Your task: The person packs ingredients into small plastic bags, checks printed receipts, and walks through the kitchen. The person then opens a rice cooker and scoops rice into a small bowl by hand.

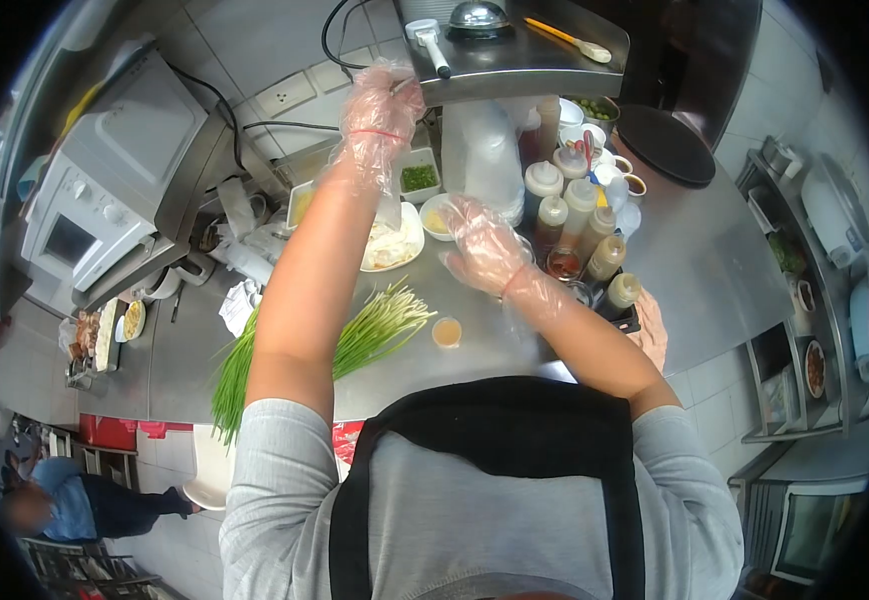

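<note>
Bright light, fisheye bending, black corners, sheen on counter, edges seemingly soft

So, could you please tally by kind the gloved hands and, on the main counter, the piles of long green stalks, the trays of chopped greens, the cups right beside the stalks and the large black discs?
Gloved hands, left and right: 2
Stalk pile: 1
Chopped-greens tray: 1
Cup beside the stalks: 1
Black disc: 1
Total: 6

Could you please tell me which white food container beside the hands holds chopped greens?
The rectangular tub, behind the round bowl at the right hand; it alone shows green, whereas that bowl and the shallow dish hold paler food.
</note>
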`<action>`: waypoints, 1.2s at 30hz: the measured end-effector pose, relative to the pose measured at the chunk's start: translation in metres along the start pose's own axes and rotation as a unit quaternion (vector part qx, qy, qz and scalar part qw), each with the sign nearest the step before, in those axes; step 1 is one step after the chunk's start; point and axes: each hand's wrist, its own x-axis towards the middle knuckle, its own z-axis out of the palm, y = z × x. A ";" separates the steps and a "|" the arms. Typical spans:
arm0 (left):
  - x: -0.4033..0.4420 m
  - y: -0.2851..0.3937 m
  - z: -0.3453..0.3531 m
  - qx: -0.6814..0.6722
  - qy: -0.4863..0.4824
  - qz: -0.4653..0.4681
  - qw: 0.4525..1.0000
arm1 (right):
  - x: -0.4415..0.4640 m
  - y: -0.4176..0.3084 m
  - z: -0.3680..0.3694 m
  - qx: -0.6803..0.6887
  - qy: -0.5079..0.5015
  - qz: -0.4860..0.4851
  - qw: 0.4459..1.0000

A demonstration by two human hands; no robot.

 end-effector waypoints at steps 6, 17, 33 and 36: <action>-0.015 0.059 -0.026 -0.169 0.153 0.133 0.965 | 0.009 -0.001 -0.007 0.005 0.017 0.069 0.997; -0.138 0.036 -0.162 -0.130 0.185 0.023 0.974 | 0.011 -0.063 -0.006 0.385 0.223 -0.038 0.895; -0.259 -0.008 -0.146 0.440 0.096 -0.028 0.893 | -0.010 -0.118 0.047 0.138 0.170 -0.168 0.961; -0.268 -0.014 -0.148 0.083 -0.007 -0.216 0.973 | -0.010 -0.080 0.060 0.174 0.132 0.054 0.974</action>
